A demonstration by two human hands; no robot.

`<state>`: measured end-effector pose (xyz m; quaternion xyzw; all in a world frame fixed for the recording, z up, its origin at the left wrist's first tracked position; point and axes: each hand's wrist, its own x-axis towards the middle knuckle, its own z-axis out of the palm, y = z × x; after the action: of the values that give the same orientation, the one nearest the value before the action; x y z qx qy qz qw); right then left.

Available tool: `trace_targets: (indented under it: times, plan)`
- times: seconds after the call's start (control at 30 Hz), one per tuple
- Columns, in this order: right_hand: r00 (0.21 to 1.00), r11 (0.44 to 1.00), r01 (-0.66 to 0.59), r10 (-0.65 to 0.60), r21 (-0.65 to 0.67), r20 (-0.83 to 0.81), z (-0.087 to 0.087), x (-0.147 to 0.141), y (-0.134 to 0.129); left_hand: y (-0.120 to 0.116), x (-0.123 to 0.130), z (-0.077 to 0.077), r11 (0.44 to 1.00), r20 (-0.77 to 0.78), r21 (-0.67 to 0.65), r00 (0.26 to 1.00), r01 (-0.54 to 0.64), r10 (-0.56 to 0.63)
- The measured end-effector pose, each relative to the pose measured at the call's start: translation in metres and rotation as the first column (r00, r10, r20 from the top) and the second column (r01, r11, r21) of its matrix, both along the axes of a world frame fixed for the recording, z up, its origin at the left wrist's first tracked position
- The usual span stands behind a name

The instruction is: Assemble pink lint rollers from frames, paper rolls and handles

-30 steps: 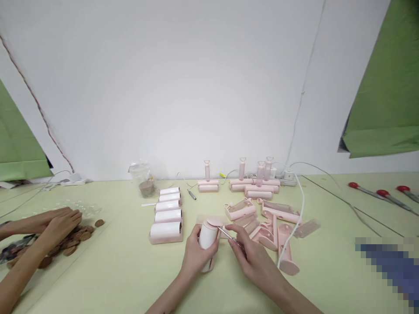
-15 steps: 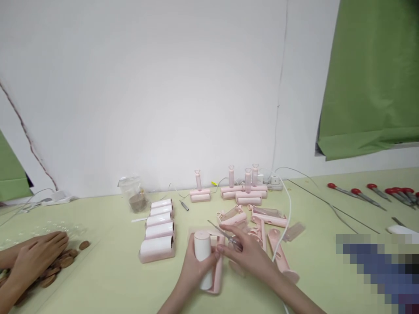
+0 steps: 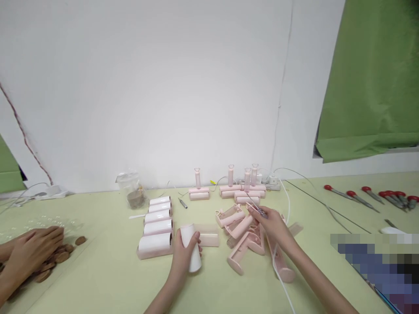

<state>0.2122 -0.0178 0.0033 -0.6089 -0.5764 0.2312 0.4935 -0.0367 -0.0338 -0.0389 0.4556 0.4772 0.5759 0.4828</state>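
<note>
My left hand (image 3: 183,250) is wrapped round a white lint roller roll (image 3: 191,253), which it holds tilted above the table. Just behind the roll lies a pale translucent pink cover (image 3: 210,237). My right hand (image 3: 270,220) is closed on a slim pointed metal tool (image 3: 258,209), its tip pointing up and left. The fingers of that hand are over a pile of pink plastic roller holders (image 3: 241,226); whether they also grip one of the holders I cannot tell. One pink holder (image 3: 240,257) lies at the front of the pile.
Wrapped white rolls (image 3: 155,244) form a row at left. Pink lint rollers (image 3: 199,194) with upright handles stand by the wall. A white cable (image 3: 288,205) crosses the right side. Red-handled tools (image 3: 363,200) lie far right. Another person's hands (image 3: 42,248) rest on brown discs (image 3: 62,257).
My hands have moved apart. The pink holder that was beside the roll is now away from it, at the pile on the right. My left hand still holds the roll, now more tilted.
</note>
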Motion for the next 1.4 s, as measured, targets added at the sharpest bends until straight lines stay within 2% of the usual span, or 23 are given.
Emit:
trace_targets:
  times: [0.1,0.17,0.2,0.23,0.3,0.37,0.4,0.47,0.53,1.0,1.2,1.4]
  plan:
    - [0.994,0.994,0.100,-0.099,-0.033,0.046,-0.006,0.011,0.002,-0.001,-0.001,-0.002,1.000,-0.094,0.012,0.995,0.015,-0.013]
    - [0.975,0.982,0.186,-0.181,-0.026,0.132,-0.003,0.009,-0.003,-0.005,-0.003,0.001,0.999,-0.228,0.041,0.974,0.023,-0.013]
    - [0.966,0.982,0.191,-0.186,-0.010,0.181,0.000,0.005,-0.008,-0.007,-0.004,0.003,0.997,-0.323,0.067,0.946,0.033,-0.010]
    - [0.963,0.988,0.151,-0.149,0.009,0.223,0.003,-0.002,-0.013,-0.009,-0.005,0.006,0.994,-0.427,0.096,0.904,0.047,-0.002]
    - [0.957,0.998,-0.061,0.051,0.025,0.285,0.009,-0.019,-0.026,-0.014,-0.007,0.010,0.988,-0.610,0.138,0.792,0.074,0.026]
    - [0.907,0.955,-0.297,0.280,0.007,0.316,0.011,-0.039,-0.039,-0.017,-0.008,0.014,0.986,-0.705,0.147,0.707,0.074,0.052]
    - [0.873,0.929,-0.370,0.351,-0.008,0.338,0.010,-0.048,-0.044,-0.018,-0.007,0.015,0.987,-0.723,0.147,0.688,0.071,0.058]
    - [0.831,0.901,-0.432,0.410,-0.029,0.376,0.007,-0.061,-0.052,-0.019,-0.007,0.015,0.987,-0.735,0.146,0.675,0.068,0.062]
    - [0.818,0.897,-0.440,0.416,-0.033,0.397,0.003,-0.066,-0.055,-0.019,-0.006,0.014,0.987,-0.737,0.144,0.673,0.068,0.061]
    - [0.774,0.885,-0.466,0.410,-0.004,0.482,-0.006,-0.063,-0.054,-0.019,-0.005,0.013,0.987,-0.737,0.151,0.671,0.055,0.075]
    - [0.780,0.914,-0.403,0.318,0.044,0.538,-0.009,-0.063,-0.052,-0.018,-0.005,0.012,0.988,-0.780,0.147,0.620,0.044,0.088]
    - [0.773,0.920,-0.381,0.263,0.091,0.578,-0.011,-0.064,-0.052,-0.018,-0.007,0.012,0.986,-0.756,0.152,0.651,0.067,0.072]
